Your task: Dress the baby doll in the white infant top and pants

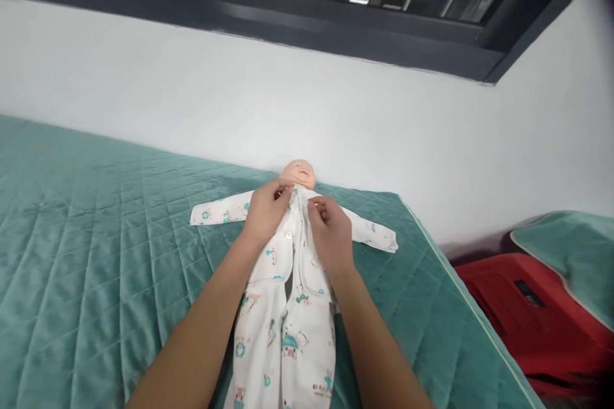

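Observation:
A baby doll lies on its back, its head [299, 173] toward the wall. It wears a white printed romper [307, 339], whose sleeves stretch out to both sides and whose front is partly open down the middle. At the collar, my left hand [269, 209] pinches the left edge of the cloth, just below the doll's chin. My right hand [330, 230] is closed at the right edge of the collar, thumb and forefinger on the cloth. A small gap separates the two hands. The romper's legs run down between my forearms.
The doll rests on a green quilted cover [96, 255]. Behind it stands a white wall [215, 89] below a dark window frame [336, 32] with metal bars. Beyond the cover's right edge are a red plastic chair [522, 313] and another green cloth [575, 255].

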The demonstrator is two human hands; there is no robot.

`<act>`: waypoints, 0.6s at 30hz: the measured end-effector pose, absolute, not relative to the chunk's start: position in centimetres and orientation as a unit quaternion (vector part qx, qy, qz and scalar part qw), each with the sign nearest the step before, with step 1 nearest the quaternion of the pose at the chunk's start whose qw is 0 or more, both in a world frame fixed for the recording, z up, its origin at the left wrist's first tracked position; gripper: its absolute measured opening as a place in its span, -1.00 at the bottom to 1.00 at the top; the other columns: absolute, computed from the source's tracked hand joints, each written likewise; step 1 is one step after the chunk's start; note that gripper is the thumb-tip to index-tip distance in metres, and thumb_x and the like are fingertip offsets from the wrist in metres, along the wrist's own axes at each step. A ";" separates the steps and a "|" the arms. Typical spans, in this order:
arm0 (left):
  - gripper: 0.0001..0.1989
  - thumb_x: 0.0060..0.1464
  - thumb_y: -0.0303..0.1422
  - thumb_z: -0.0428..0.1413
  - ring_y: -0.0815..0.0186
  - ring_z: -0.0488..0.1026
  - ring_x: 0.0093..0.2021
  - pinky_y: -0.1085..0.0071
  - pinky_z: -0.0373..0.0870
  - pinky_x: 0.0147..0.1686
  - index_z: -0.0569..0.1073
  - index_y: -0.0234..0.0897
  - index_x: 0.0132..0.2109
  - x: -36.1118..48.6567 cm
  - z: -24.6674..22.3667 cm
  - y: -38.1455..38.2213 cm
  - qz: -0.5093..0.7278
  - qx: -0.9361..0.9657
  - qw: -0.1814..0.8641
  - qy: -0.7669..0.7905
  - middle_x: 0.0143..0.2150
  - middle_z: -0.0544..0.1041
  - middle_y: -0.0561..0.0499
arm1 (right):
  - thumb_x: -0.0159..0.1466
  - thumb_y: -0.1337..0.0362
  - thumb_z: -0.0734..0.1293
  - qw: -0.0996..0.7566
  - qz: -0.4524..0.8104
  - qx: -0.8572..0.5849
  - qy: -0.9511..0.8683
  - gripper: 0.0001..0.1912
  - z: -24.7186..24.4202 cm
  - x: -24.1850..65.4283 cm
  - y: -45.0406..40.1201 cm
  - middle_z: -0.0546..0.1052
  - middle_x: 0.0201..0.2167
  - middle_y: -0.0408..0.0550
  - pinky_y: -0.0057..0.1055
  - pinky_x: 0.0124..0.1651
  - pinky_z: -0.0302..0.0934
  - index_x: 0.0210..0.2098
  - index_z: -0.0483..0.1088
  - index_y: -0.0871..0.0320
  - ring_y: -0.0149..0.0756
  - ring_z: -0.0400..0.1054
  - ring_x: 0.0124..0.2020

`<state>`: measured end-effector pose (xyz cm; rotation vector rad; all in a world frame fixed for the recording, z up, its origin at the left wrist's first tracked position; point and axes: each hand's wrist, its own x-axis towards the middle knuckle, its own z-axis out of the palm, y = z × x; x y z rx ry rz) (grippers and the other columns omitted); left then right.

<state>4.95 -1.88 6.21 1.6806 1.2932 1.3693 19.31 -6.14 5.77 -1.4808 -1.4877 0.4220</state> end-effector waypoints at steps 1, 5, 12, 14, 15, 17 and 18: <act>-0.81 0.18 -0.32 0.06 0.29 0.51 -0.20 0.39 0.37 -0.11 0.55 -0.25 -0.18 4.9 6.1 -2.7 0.511 0.635 0.319 0.483 -0.18 0.62 0.00 | 0.29 0.07 0.23 0.471 0.168 -0.611 -0.614 -0.74 5.7 18.9 -6.9 0.51 -0.35 -0.10 -0.33 -0.22 0.20 -0.20 0.43 0.08 -0.24 0.36 -0.31; -0.80 0.17 -0.26 0.09 0.30 0.50 -0.23 0.41 0.35 -0.16 0.56 -0.25 -0.24 4.3 5.4 -4.9 0.496 0.641 0.348 0.472 -0.23 0.62 0.02 | 0.23 0.04 0.31 0.431 0.153 -0.641 -0.616 -0.72 5.1 18.0 -9.0 0.47 -0.26 -0.09 -0.32 -0.21 0.18 -0.20 0.33 0.09 -0.27 0.34 -0.31; -0.84 0.08 -0.25 0.17 0.36 0.41 -0.38 0.45 0.27 -0.36 0.54 -0.24 -0.25 3.1 5.2 -4.2 0.432 0.654 0.418 0.459 -0.34 0.56 0.06 | 0.24 0.07 0.31 0.464 0.210 -0.634 -0.582 -0.80 4.6 18.5 -8.7 0.46 -0.40 -0.17 -0.33 -0.24 0.19 -0.29 0.34 0.07 -0.32 0.31 -0.39; -0.87 0.07 -0.28 0.17 0.39 0.38 -0.40 0.46 0.25 -0.38 0.52 -0.24 -0.29 3.1 5.4 -4.2 0.433 0.652 0.423 0.457 -0.36 0.53 0.07 | 0.24 0.11 0.32 0.484 0.243 -0.620 -0.568 -0.82 4.6 18.7 -8.5 0.46 -0.43 -0.18 -0.35 -0.25 0.18 -0.31 0.37 0.08 -0.33 0.31 -0.40; -0.87 0.08 -0.28 0.17 0.39 0.37 -0.40 0.46 0.25 -0.37 0.52 -0.25 -0.30 3.2 5.6 -4.3 0.441 0.647 0.426 0.452 -0.37 0.53 0.07 | 0.24 0.12 0.32 0.492 0.262 -0.612 -0.561 -0.83 4.7 18.7 -8.5 0.47 -0.44 -0.18 -0.36 -0.26 0.18 -0.32 0.39 0.08 -0.33 0.32 -0.40; -0.86 0.08 -0.27 0.17 0.38 0.37 -0.39 0.46 0.26 -0.35 0.51 -0.25 -0.30 3.5 5.7 -4.6 0.466 0.633 0.434 0.439 -0.37 0.52 0.07 | 0.22 0.14 0.34 0.508 0.303 -0.593 -0.546 -0.85 4.7 18.9 -8.4 0.50 -0.42 -0.17 -0.38 -0.26 0.18 -0.33 0.42 0.09 -0.33 0.33 -0.37; -0.85 0.08 -0.25 0.18 0.38 0.37 -0.38 0.45 0.27 -0.35 0.51 -0.25 -0.29 3.7 5.8 -4.8 0.478 0.627 0.437 0.433 -0.37 0.52 0.06 | 0.21 0.15 0.35 0.517 0.323 -0.585 -0.535 -0.85 4.7 19.0 -8.3 0.51 -0.40 -0.17 -0.39 -0.25 0.18 -0.33 0.44 0.10 -0.33 0.34 -0.36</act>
